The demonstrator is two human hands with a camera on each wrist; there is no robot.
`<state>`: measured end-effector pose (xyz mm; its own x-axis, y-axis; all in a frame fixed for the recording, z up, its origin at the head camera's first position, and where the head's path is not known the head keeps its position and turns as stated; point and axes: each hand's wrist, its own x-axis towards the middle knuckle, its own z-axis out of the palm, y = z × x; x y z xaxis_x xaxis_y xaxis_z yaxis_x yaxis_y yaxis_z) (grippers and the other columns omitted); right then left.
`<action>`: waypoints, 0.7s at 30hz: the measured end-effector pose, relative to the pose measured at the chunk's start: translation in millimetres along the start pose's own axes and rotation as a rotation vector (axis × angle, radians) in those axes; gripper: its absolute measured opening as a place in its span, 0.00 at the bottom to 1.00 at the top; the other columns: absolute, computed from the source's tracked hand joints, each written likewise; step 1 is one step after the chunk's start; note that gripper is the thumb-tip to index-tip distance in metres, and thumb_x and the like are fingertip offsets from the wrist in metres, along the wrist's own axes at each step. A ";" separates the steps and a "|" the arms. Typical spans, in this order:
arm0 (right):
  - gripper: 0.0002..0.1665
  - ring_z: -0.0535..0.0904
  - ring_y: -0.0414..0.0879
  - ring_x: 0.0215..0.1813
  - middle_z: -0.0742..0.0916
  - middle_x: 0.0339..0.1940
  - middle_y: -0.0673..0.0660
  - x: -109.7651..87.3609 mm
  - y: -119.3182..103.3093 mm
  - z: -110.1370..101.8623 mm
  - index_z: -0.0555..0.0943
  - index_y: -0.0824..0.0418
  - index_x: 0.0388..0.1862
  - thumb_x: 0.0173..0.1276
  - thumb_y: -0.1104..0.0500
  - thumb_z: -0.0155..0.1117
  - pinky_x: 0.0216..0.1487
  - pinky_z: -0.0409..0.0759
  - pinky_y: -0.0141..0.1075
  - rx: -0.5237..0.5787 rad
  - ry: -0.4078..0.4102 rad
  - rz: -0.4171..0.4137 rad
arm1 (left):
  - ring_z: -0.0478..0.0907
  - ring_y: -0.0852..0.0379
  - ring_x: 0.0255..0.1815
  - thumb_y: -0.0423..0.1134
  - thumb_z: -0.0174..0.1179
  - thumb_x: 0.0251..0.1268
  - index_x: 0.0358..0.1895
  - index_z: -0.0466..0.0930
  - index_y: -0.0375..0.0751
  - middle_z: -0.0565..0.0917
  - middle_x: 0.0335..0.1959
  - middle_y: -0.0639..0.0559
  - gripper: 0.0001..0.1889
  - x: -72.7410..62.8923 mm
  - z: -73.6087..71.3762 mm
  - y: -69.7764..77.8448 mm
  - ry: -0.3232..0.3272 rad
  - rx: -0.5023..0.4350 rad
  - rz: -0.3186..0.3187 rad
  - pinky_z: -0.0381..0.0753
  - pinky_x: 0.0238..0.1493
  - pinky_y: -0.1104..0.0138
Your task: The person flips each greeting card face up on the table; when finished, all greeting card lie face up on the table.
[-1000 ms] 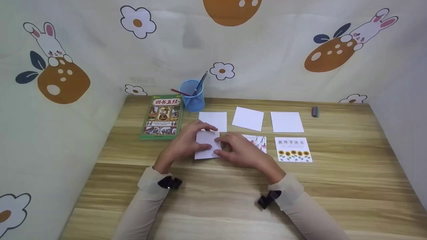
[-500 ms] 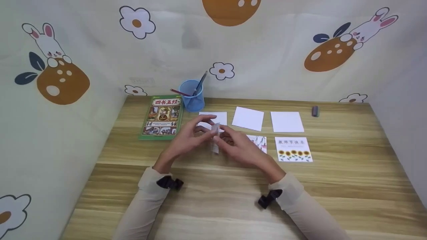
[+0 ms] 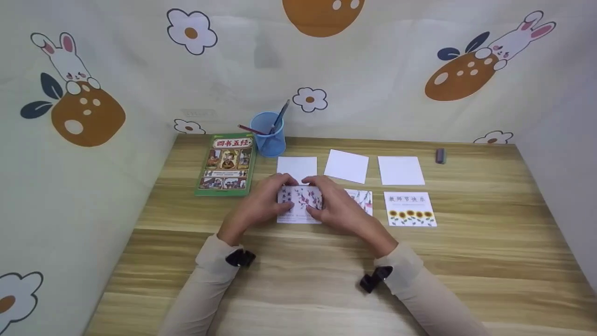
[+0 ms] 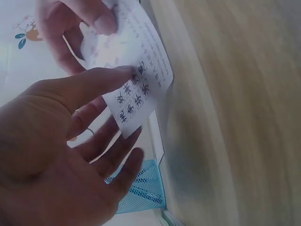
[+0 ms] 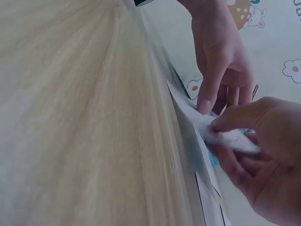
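Note:
Both hands hold one square greeting card (image 3: 301, 215) with printed characters and pink blossom branches, its printed face turned up. My left hand (image 3: 256, 205) pinches its left side, thumb on the face and fingers behind the far edge. On the right side my right hand (image 3: 340, 205) grips it the same way. The left wrist view shows the card (image 4: 141, 89) tilted, its lower edge close over the table. Just right of my right hand lies a second flower card (image 3: 364, 199), partly hidden by that hand. A plain white card (image 3: 297, 167) lies just beyond the fingers.
Two more white cards (image 3: 346, 166) lie in the back row, with a sunflower card (image 3: 410, 209) in front at right. A green book (image 3: 226, 164) and a blue mesh pen cup (image 3: 272, 142) stand at back left. A small dark block (image 3: 440, 156) lies at back right.
The card between the hands showed its plain side, was turned edge-on, and now shows its printed blossom side. The other cards have stayed where they were.

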<state>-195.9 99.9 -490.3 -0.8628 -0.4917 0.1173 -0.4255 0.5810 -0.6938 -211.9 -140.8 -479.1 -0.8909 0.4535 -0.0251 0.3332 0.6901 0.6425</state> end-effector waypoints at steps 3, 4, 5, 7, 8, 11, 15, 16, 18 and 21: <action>0.29 0.79 0.52 0.66 0.82 0.66 0.56 -0.2 1.5 1.1 0.82 0.54 0.65 0.66 0.57 0.81 0.72 0.79 0.48 -0.115 0.023 -0.042 | 0.80 0.45 0.69 0.36 0.75 0.68 0.66 0.82 0.43 0.85 0.63 0.45 0.25 0.2 1.8 -2.5 -0.018 0.031 0.002 0.76 0.77 0.50; 0.26 0.78 0.54 0.69 0.82 0.66 0.56 -0.4 1.7 1.1 0.84 0.54 0.62 0.66 0.56 0.81 0.75 0.76 0.50 -0.141 0.018 -0.053 | 0.79 0.45 0.69 0.37 0.75 0.68 0.67 0.83 0.43 0.84 0.63 0.46 0.25 0.1 2.4 -3.5 -0.015 0.041 -0.004 0.76 0.77 0.50; 0.24 0.76 0.55 0.71 0.82 0.67 0.57 -0.6 2.0 1.2 0.86 0.54 0.60 0.65 0.55 0.81 0.77 0.73 0.53 -0.160 0.006 -0.062 | 0.79 0.45 0.69 0.37 0.75 0.67 0.67 0.83 0.43 0.84 0.62 0.46 0.25 0.1 3.1 -4.6 -0.009 0.051 -0.008 0.76 0.76 0.50; 0.22 0.74 0.57 0.74 0.82 0.69 0.58 -1.0 2.2 1.2 0.88 0.53 0.57 0.65 0.53 0.82 0.80 0.69 0.56 -0.190 -0.038 -0.070 | 0.77 0.45 0.69 0.38 0.76 0.67 0.66 0.84 0.45 0.83 0.62 0.47 0.25 -0.1 4.0 -6.2 0.005 0.068 -0.023 0.75 0.76 0.50; 0.22 0.74 0.58 0.75 0.82 0.70 0.59 -1.4 2.5 1.4 0.89 0.53 0.57 0.65 0.51 0.81 0.80 0.68 0.57 -0.201 -0.064 -0.073 | 0.76 0.45 0.70 0.38 0.76 0.67 0.66 0.85 0.46 0.82 0.62 0.47 0.24 -0.2 4.4 -6.7 0.012 0.077 -0.028 0.75 0.77 0.50; 0.24 0.74 0.59 0.76 0.83 0.71 0.59 -2.6 3.1 1.6 0.90 0.52 0.58 0.65 0.48 0.82 0.80 0.68 0.59 -0.224 -0.119 -0.074 | 0.73 0.45 0.73 0.38 0.75 0.68 0.65 0.85 0.49 0.81 0.62 0.48 0.23 -0.7 4.7 -5.9 0.017 0.087 -0.033 0.72 0.78 0.48; 0.25 0.75 0.58 0.75 0.84 0.71 0.59 -3.2 4.1 1.4 0.90 0.52 0.59 0.66 0.47 0.81 0.79 0.69 0.59 -0.239 -0.133 -0.064 | 0.73 0.45 0.73 0.38 0.74 0.69 0.65 0.84 0.50 0.81 0.63 0.49 0.23 -0.7 4.3 -3.0 0.011 0.101 -0.028 0.71 0.78 0.47; 0.25 0.75 0.58 0.75 0.84 0.71 0.58 -3.3 4.3 1.3 0.89 0.51 0.60 0.66 0.47 0.81 0.79 0.68 0.58 -0.240 -0.136 -0.057 | 0.73 0.45 0.73 0.38 0.74 0.68 0.65 0.84 0.50 0.81 0.63 0.49 0.23 -0.7 4.2 -2.3 0.006 0.104 -0.030 0.72 0.78 0.47; 0.25 0.74 0.57 0.76 0.83 0.72 0.58 -3.4 4.7 1.6 0.89 0.51 0.60 0.66 0.46 0.81 0.80 0.67 0.59 -0.240 -0.138 -0.050 | 0.73 0.46 0.73 0.39 0.74 0.68 0.66 0.85 0.50 0.81 0.64 0.50 0.23 -0.6 4.5 -2.1 -0.009 0.110 -0.029 0.72 0.78 0.48; 0.25 0.74 0.58 0.77 0.82 0.73 0.59 -3.2 5.6 3.0 0.88 0.50 0.60 0.67 0.46 0.81 0.81 0.67 0.60 -0.227 -0.139 -0.040 | 0.74 0.45 0.75 0.41 0.74 0.70 0.67 0.85 0.49 0.82 0.68 0.48 0.23 -0.6 6.0 -3.7 -0.032 0.123 -0.005 0.71 0.80 0.47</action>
<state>-194.7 102.8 -496.7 -0.8050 -0.5924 0.0322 -0.5224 0.6820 -0.5119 -210.7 -140.3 -486.1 -0.8831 0.4661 -0.0543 0.3655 0.7557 0.5435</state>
